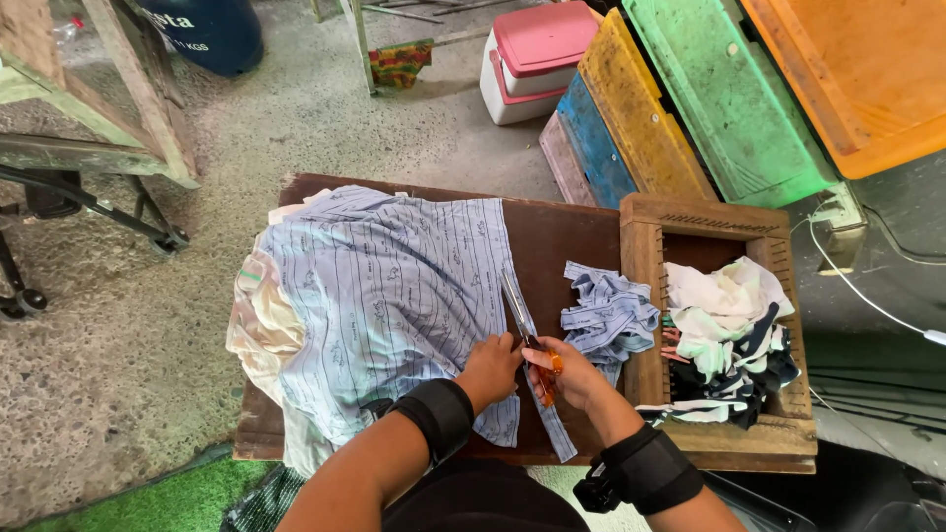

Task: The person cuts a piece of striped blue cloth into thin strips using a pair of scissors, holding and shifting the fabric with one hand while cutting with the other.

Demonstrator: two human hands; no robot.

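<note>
Two hands mid-cut: left hand (490,366) flat, pinning blue striped cloth (384,296); right hand (567,372) grasps scissors (524,330); next, a straight advance along the strip.

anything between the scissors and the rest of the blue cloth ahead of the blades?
Nothing visible. The scissors in the right hand lie along the blue cloth edge; the left hand presses the cloth beside them, not ahead.

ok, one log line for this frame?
right hand: cutting with scissors | left hand: pressing blue striped cloth | strips beside wooden box
</note>
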